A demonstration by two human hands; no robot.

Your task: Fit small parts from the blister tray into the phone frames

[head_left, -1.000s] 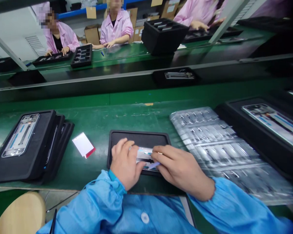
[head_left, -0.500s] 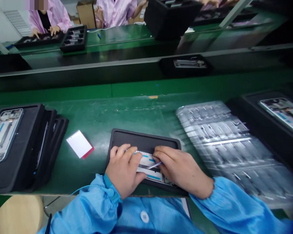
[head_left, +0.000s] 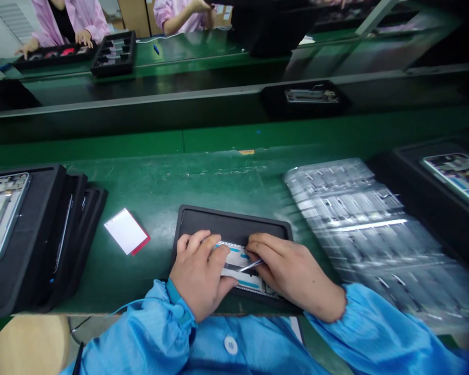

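Observation:
An open phone housing (head_left: pixel 234 259) with white panels and blue strips lies in a black foam tray (head_left: pixel 226 219) in front of me. My left hand (head_left: pixel 200 273) grips its left part, the fingers over the far side and the thumb along the near side. A thin pointed metal tool (head_left: pixel 251 266) is pinched in my right hand (head_left: pixel 291 271). Its tip points left and rests at or just above the dark strip along the middle of the housing; contact cannot be made out. My right fingers cover part of the housing's right end.
Stacked black trays (head_left: pixel 35 229) with phone housings stand at the left. A white card with a red edge (head_left: pixel 127 232) lies nearby. On the right are a clear plastic tray (head_left: pixel 359 219) and another black tray (head_left: pixel 410 156). Co-workers in pink sleeves (head_left: pixel 96 21) work across the bench.
My view has shifted slightly. Both my hands, the tool and the housing keep nearly the same pose. Across the bench, the co-workers' hands have moved.

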